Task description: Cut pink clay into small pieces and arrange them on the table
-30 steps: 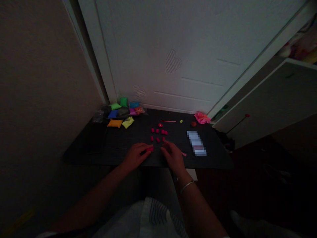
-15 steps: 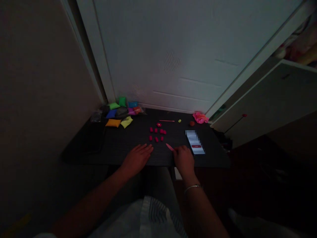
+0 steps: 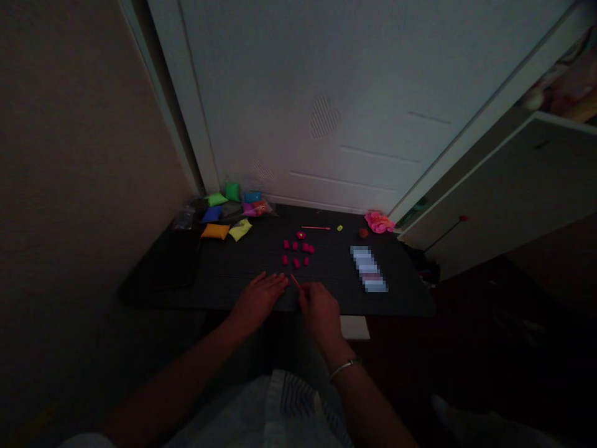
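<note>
1. I see a white panel (image 3: 261,81) with raised hearts and lines standing along the far edge of the table; a plain wall (image 3: 93,155) fills the left and a pale cabinet (image 3: 508,186) the right.
2. The dark table (image 3: 233,274) has fine grain lines. Its near edge runs under both wrists, and bare surface shows between the right hand and the phone, giving me sideways room there.
3. The light is low: the floor at right sinks into murk, and I can hardly make out a black flat object (image 3: 177,267) at the table's left.
4. My left hand (image 3: 259,300) lies palm down, fingers stretched and close together. A red bit (image 3: 286,282) peeks out at its fingertips, mostly covered.
5. My right hand (image 3: 321,311) pinches a slim pink tool (image 3: 296,282), its tip angled toward the left fingertips; whether it touches the red bit, I cannot tell.
6. The phone (image 3: 368,269) lies to the right, its screen pixelated.
7. Coloured packets (image 3: 215,231) crowd the far left; a pink flower (image 3: 379,221) sits at the far right corner.
8. Seven small red pieces (image 3: 296,263) lie in two loose rows just beyond the hands.
</note>
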`<state>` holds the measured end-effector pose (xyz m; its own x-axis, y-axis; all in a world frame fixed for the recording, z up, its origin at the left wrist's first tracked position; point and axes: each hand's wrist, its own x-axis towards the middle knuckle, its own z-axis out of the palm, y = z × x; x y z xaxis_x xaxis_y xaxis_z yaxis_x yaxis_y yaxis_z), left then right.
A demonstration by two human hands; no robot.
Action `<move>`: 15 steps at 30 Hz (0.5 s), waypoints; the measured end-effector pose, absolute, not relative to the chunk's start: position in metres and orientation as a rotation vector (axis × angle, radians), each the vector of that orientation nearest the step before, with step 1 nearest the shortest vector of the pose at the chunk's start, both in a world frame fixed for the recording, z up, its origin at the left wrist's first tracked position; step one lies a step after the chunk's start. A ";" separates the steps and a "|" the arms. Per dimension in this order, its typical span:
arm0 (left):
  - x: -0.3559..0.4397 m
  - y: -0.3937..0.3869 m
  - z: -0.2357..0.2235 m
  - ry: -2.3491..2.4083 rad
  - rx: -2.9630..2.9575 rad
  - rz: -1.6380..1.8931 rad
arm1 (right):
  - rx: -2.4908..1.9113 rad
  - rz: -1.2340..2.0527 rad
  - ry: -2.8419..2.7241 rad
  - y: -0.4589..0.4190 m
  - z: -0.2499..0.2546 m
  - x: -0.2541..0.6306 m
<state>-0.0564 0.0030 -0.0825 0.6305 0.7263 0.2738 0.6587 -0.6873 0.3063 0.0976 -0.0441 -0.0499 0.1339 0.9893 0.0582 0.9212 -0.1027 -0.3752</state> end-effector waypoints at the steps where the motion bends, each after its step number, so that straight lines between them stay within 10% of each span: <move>1: -0.056 0.004 -0.083 1.158 2.652 0.590 | -2.091 0.305 -1.873 -0.044 -0.051 0.093; 15: -0.054 0.007 -0.088 1.172 2.524 0.785 | -2.053 0.276 -1.959 -0.043 -0.045 0.093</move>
